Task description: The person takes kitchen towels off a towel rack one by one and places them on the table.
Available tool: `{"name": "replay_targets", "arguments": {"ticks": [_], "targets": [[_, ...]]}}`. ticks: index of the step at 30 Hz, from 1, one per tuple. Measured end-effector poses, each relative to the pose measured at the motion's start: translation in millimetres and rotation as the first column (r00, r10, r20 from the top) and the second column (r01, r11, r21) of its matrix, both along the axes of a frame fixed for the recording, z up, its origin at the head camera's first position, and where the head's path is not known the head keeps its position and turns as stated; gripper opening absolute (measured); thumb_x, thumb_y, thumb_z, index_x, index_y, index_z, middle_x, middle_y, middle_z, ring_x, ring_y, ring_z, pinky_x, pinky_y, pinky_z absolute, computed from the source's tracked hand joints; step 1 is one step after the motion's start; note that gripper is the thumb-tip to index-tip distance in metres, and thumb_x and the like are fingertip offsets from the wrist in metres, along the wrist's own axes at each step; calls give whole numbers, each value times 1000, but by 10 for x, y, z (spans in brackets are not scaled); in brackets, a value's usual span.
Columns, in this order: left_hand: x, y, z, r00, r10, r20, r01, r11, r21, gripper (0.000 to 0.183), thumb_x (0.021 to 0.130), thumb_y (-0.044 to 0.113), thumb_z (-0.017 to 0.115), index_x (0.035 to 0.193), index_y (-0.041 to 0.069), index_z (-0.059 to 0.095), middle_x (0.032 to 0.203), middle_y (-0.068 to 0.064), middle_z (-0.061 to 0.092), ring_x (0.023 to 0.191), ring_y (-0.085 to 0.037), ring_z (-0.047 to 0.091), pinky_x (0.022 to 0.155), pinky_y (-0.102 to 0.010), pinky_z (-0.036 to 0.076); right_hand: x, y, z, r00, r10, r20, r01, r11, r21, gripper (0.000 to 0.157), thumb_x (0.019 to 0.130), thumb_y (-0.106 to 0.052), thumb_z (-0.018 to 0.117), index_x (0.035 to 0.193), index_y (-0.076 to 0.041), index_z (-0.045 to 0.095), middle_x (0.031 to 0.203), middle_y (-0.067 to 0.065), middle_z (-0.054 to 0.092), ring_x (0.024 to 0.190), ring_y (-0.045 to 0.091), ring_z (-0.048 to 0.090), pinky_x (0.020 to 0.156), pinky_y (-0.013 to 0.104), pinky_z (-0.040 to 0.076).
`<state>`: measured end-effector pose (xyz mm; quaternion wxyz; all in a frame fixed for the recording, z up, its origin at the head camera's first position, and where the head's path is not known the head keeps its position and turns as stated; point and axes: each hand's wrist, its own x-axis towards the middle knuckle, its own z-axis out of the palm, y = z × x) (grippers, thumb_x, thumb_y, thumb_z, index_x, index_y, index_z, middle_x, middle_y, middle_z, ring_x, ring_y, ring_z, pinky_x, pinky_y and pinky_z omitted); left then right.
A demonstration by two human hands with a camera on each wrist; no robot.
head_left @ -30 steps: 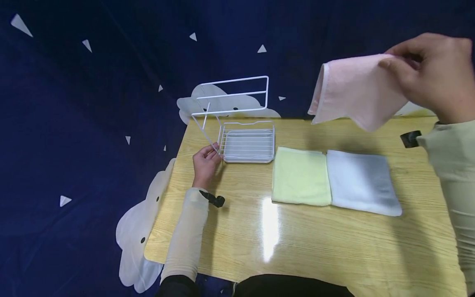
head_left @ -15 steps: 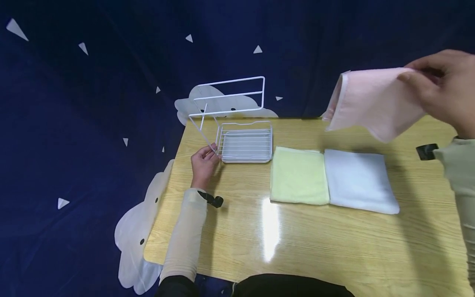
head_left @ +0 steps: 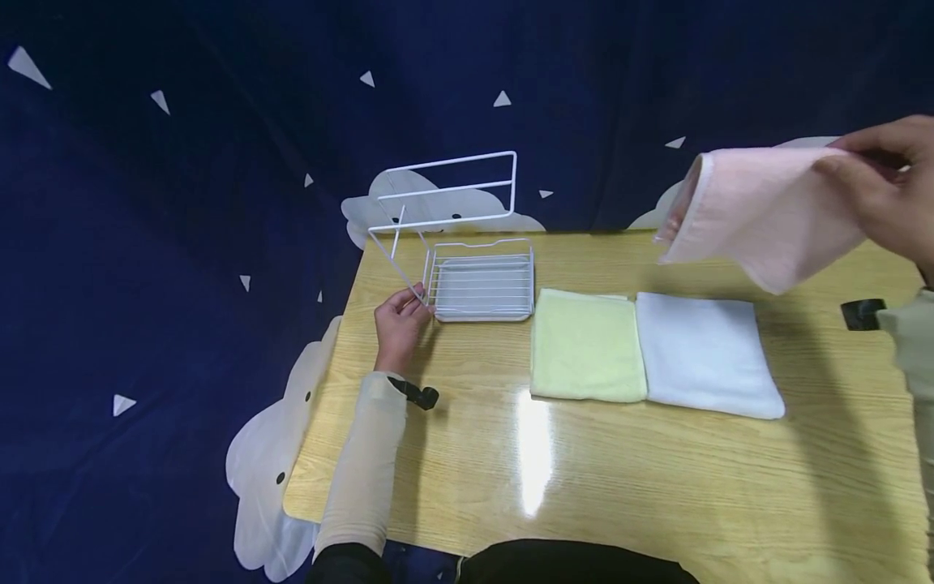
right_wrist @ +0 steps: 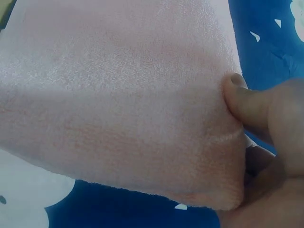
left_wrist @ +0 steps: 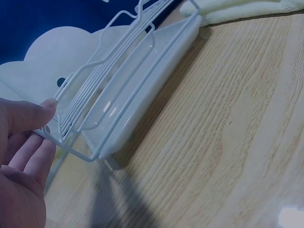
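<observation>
In the head view a white wire rack (head_left: 448, 223) stands on the table's left part, with a white tray (left_wrist: 118, 135) beneath its wires. My left hand (head_left: 400, 324) pinches the rack's lower left corner between thumb and fingers. Held up in the air at the right is a folded pink towel (head_left: 773, 207); my right hand (head_left: 893, 182) grips one edge of it, thumb on the near face, and part of that hand is cut off by the frame. A folded yellow towel (head_left: 587, 349) and a folded white towel (head_left: 708, 353) lie side by side below it.
A wooden table (head_left: 620, 478) carries everything. Behind and to the left hangs a dark blue cloth (head_left: 182, 243) with white clouds and triangles. A wrist camera (head_left: 423, 396) is strapped to the left forearm.
My right hand has moved right and slightly down with the pink towel, away from the rack. The left hand keeps its pinch on the rack.
</observation>
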<state>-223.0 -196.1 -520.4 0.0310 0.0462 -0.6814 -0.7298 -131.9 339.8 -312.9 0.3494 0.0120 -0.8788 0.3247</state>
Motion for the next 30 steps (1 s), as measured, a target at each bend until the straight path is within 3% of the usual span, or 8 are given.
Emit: {"name": "replay_targets", "arguments": {"ticks": [3, 6, 8, 12, 21, 24, 28, 30], "targets": [[0, -7, 1, 1000, 4, 2, -4, 1000, -2, 46, 80, -23, 68, 124, -18, 58, 131, -32, 58, 119, -38, 62, 93, -30, 58, 31, 43, -29, 1000, -13, 4, 13, 1000, 13, 32, 90, -1, 74, 88, -32, 66, 86, -39, 42, 73, -17, 38, 64, 4, 29], [2, -6, 11, 1000, 15, 15, -15, 1000, -5, 46, 79, -23, 69, 124, -18, 58, 129, -28, 62, 119, -37, 62, 94, -30, 58, 67, 73, -43, 998, -52, 48, 49, 997, 59, 5, 93, -4, 71, 90, 0, 73, 88, -38, 39, 74, -18, 35, 64, 0, 27], [4, -8, 17, 1000, 21, 19, -21, 1000, -9, 46, 79, -23, 69, 124, -17, 59, 128, -24, 64, 119, -36, 62, 94, -30, 58, 89, 94, -63, 994, -74, 75, 68, 994, 82, 21, 95, -6, 69, 100, 15, 69, 90, -37, 38, 75, -19, 34, 65, 0, 25], [5, -13, 20, 1000, 22, 16, -22, 1000, -15, 45, 80, -24, 68, 123, -16, 60, 128, -23, 64, 118, -35, 63, 94, -29, 58, 124, 152, -127, 991, -98, 95, 88, 991, 101, 28, 98, -11, 66, 107, 16, 66, 93, -25, 45, 76, -21, 32, 67, 0, 25], [-24, -9, -9, 1000, 15, -2, -15, 1000, 11, 47, 80, -26, 65, 125, -20, 56, 129, -27, 62, 120, -38, 61, 95, -33, 57, 202, 334, -316, 985, -134, 107, 119, 984, 130, 35, 102, -19, 60, 115, 14, 64, 105, 34, 60, 77, -25, 28, 70, 1, 23], [-42, -9, -16, 1000, 17, -12, -17, 1000, 21, 47, 79, -27, 65, 125, -23, 54, 129, -28, 61, 120, -40, 60, 93, -31, 58, 226, 378, -376, 974, -160, 160, 140, 982, 127, 39, 103, -22, 56, 118, 12, 62, 110, 33, 59, 78, -25, 27, 72, 0, 23], [-26, 15, -63, 1000, -27, 10, 27, 1000, -3, 43, 81, -25, 65, 122, -23, 55, 132, -30, 59, 121, -43, 58, 90, -27, 59, 245, 444, -435, 963, -173, 205, 155, 983, 99, 39, 103, -23, 56, 118, 12, 63, 100, -2, 63, 77, -24, 28, 71, 1, 24], [-12, 19, -86, 999, -37, 23, 37, 999, -10, 39, 81, -26, 65, 119, -24, 56, 132, -32, 58, 120, -45, 58, 88, -26, 60, 247, 483, -465, 968, -158, 197, 139, 985, 105, 37, 102, -21, 57, 116, 13, 63, 97, -4, 61, 76, -23, 29, 69, 1, 23]]}}
